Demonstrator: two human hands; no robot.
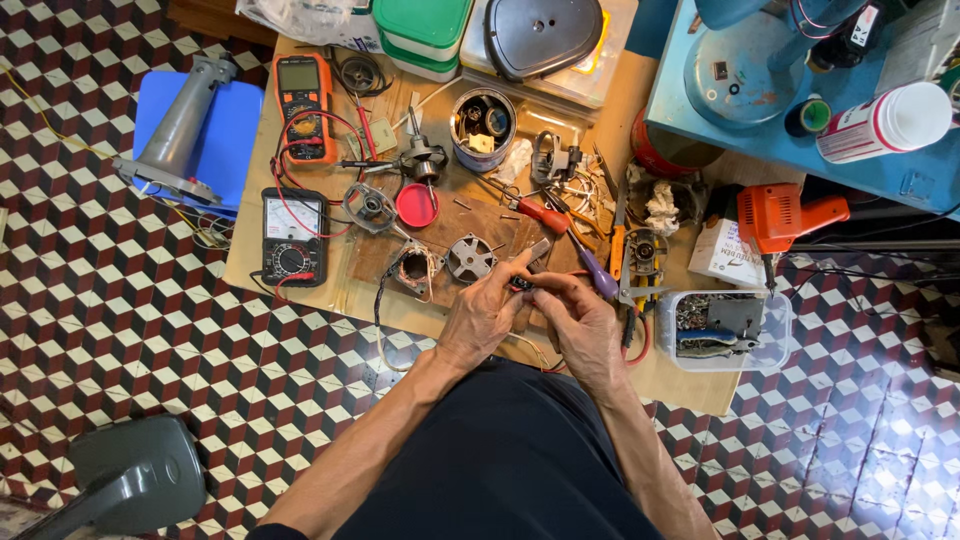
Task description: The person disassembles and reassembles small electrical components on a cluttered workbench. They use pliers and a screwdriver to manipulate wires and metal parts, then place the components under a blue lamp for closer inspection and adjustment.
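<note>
My left hand point(484, 312) and my right hand point(582, 322) meet over a brown board point(470, 222) on the floor, pinching a small dark part point(521, 284) between the fingertips of both. Thin wires trail from the part under my hands. Just beyond the left hand lie a round metal motor rotor point(470, 257) and a square stator frame with windings point(412, 268). A purple-handled screwdriver point(592, 272) lies close to my right fingers.
An orange multimeter point(303, 105), an analog meter point(294, 235), a red lid point(416, 205), a tin of parts point(482, 128), an orange drill point(785, 218), a clear parts tub point(722, 330), a grey fan stand point(180, 125) and a grey base point(135, 472) lie around.
</note>
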